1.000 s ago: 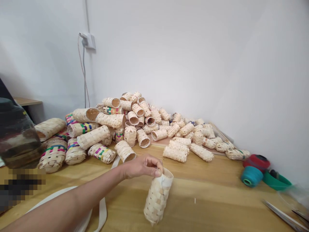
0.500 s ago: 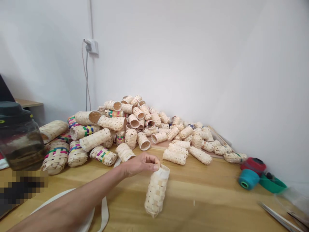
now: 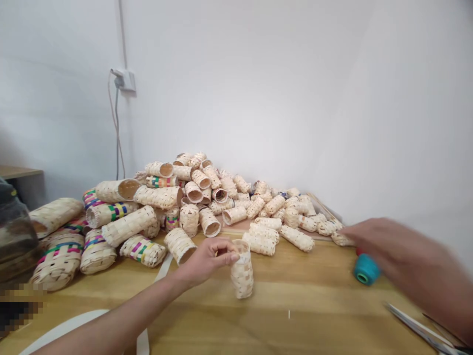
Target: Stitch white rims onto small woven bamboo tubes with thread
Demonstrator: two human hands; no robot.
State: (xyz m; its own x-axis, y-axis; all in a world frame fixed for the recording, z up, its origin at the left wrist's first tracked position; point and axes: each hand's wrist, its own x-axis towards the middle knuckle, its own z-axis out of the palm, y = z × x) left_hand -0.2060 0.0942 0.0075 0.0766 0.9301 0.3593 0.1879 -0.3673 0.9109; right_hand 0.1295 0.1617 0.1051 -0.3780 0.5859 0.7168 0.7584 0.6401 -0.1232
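My left hand (image 3: 209, 259) grips the rim of a pale woven strip tube (image 3: 242, 270), which stands upright on the wooden tabletop (image 3: 295, 291). Its fingers rest on the near side of the top edge. My right hand (image 3: 406, 251) is blurred by motion at the right, with its fingers stretched out and nothing visible in them. Its fingertips are just above and beside a teal thread spool (image 3: 365, 269). A heap of similar woven tubes (image 3: 192, 197) lies beyond both hands.
Larger woven pieces with coloured bands (image 3: 59, 259) lie at the left, beside a dark-lidded glass jar (image 3: 16, 241). A white strip (image 3: 70, 325) lies under my left forearm. Long metal blades (image 3: 417, 328) lie at the lower right. A wall socket (image 3: 123, 80) trails a cable.
My right hand has entered from the right and covers the red spool and green dish. The woven tube now stands upright on the table, and the view has shifted.
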